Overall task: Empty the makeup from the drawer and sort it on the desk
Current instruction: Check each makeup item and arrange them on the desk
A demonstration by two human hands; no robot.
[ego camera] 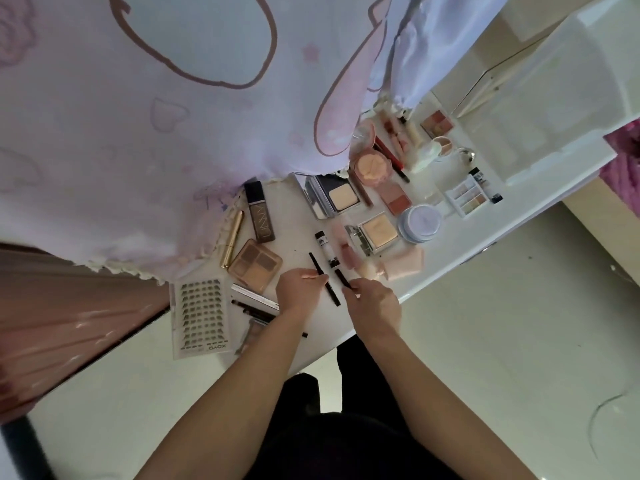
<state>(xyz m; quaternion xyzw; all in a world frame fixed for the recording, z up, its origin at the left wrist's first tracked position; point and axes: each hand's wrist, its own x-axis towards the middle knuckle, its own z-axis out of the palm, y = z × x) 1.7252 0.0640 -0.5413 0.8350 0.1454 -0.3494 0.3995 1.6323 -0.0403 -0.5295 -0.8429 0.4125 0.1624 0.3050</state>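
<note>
Left hand [299, 289] pinches long pencil [316, 263], right hand [372, 301] short pencil [339, 274]; both diagonal.

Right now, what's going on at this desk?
A person is sorting makeup on the white desk. The left hand pinches a thin black pencil, and the right hand holds a short dark stick beside it. Palettes, compacts, tubes and a lash sheet lie spread over the top.

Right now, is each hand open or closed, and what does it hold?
Left hand: closed, pinching a black pencil.
Right hand: closed on a short dark stick, perhaps a cap.
</note>
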